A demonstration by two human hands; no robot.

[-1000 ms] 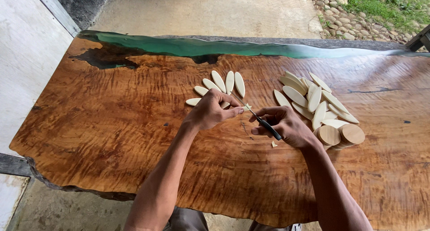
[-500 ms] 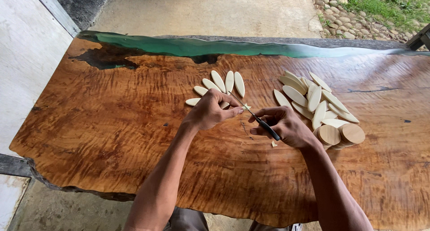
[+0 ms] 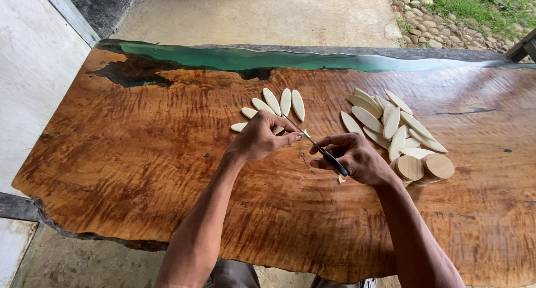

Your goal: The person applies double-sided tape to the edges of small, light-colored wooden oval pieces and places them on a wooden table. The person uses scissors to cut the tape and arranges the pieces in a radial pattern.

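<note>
Left hand [image 3: 259, 137]: fingers curled tight around a pale oval wood piece [image 3: 277, 129], mostly hidden by the fingers, just left of table centre
Right hand [image 3: 352, 156]: closed on a dark-handled knife [image 3: 326, 154]; the thin blade runs toward 10 o'clock and meets the held piece
Table [image 3: 139, 170]: thick slab, glossy orange-brown with wavy grain; irregular natural edge at 6 and 9 o'clock
Far edge: band of translucent green resin [image 3: 251, 58] along 12 o'clock
Finished fan [image 3: 273, 105]: flat, cream leaf-shaped slices spread at 12 o'clock of the left hand, touching or nearly so
Loose pile [image 3: 391, 123]: similar slices overlapping at 2 o'clock of the right hand
Round blocks [image 3: 422, 168]: two tan cylinders (end grain up) at 3 o'clock of the right hand
Open room: bare slab at 9 and 6 o'clock of both hands
</note>
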